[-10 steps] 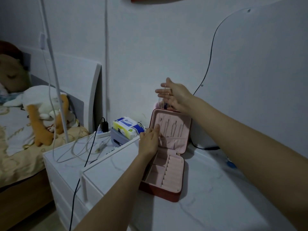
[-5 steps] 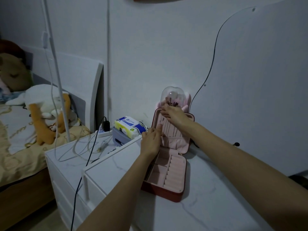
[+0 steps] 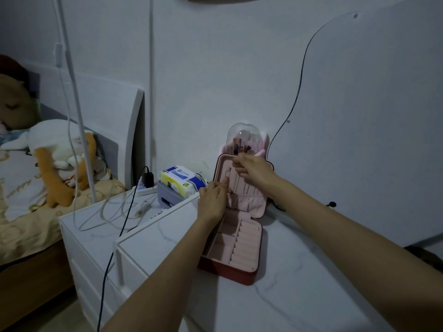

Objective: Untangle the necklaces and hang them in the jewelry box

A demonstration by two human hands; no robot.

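A red jewelry box [image 3: 230, 271] with pink lining stands open on a white marble-patterned dresser top [image 3: 275, 303], its lid [image 3: 261, 207] upright. Thin necklace chains [image 3: 236, 182] hang down the inside of the lid. My right hand [image 3: 254, 170] is at the top of the lid, fingers pinched on the end of a chain near the hooks. My left hand [image 3: 213, 202] rests against the lid's left edge, thumb up, steadying the lower part of the chains; what it grips is too small to make out.
Behind the box stands a clear dome holder with makeup brushes [image 3: 243, 140]. To the left lie a tissue pack [image 3: 182, 179], a charger plug [image 3: 147, 179] and loose cables [image 3: 112, 212] on a lower white drawer unit. Further left: a bed with plush toys [image 3: 60, 149]. A white pole [image 3: 74, 97] stands there too.
My right hand came down from above the box to the top edge of the lid and now pinches there. The left hand stayed at the lid's left side. The view shifted slightly.
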